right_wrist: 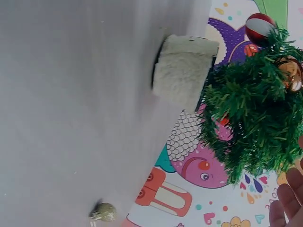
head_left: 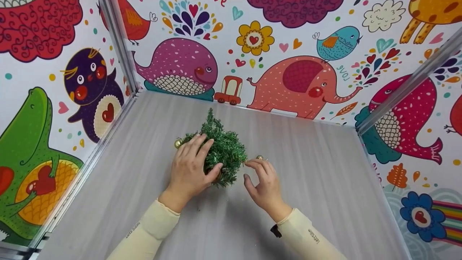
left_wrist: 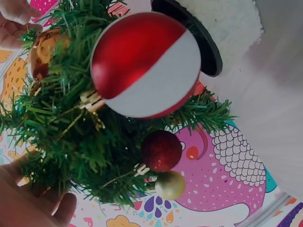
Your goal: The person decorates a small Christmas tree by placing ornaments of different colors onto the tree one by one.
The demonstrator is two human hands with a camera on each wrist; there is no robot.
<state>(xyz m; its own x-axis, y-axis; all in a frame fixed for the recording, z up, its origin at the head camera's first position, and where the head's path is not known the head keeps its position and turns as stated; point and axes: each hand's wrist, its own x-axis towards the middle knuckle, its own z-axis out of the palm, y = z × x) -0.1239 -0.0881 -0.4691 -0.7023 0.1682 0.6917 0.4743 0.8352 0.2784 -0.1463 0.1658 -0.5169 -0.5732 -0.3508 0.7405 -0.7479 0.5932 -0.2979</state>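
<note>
A small green artificial Christmas tree point(head_left: 227, 151) stands in front of both hands. My left hand point(head_left: 191, 166) rests on its left branches, fingers spread and thumb apart. Beside the right branches is my right hand point(head_left: 265, 184), thumb and index finger apart with a gap between them. Whether its index fingertip touches a branch, I cannot tell. On the tree hang a red-and-white ball point(left_wrist: 147, 66), a dark red ball point(left_wrist: 162, 150), a small gold ball point(left_wrist: 170, 185) and a shiny orange-gold ball point(right_wrist: 289, 73). The white, snow-like base point(right_wrist: 184, 71) shows in the right wrist view.
A small glittery gold ball point(right_wrist: 105, 213) lies on the grey wood-grain table point(head_left: 317, 202), partly behind my right hand in the head view. Walls printed with cartoon animals point(head_left: 296, 86) and metal frame posts point(head_left: 121, 47) enclose the table.
</note>
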